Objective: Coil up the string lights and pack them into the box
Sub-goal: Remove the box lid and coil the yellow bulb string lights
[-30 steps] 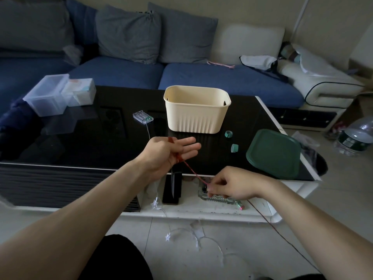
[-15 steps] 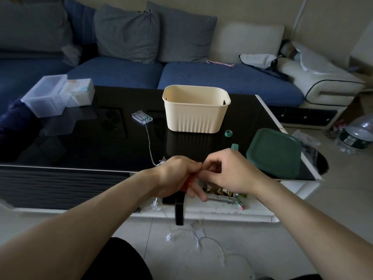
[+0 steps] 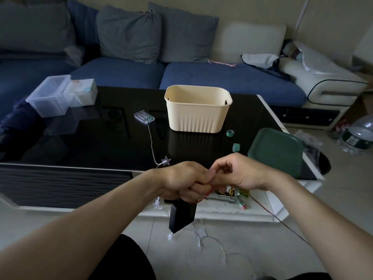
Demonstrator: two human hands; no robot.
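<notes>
Hands: left hand (image 3: 182,183) fisted round red wire (image 3: 203,196) | right hand (image 3: 238,174) pinching it, 3 o'clock | cream box (image 3: 198,118) at 12 o'clock

Cream ribbed box (image 3: 197,116), dark green lid (image 3: 276,150), red wire (image 3: 203,196).

The black table (image 3: 80,146) carries a cream box (image 3: 196,116) at its centre, clear bins (image 3: 52,96) at ten o'clock, a battery case (image 3: 144,117), and a green lid (image 3: 276,151) at four o'clock.
</notes>
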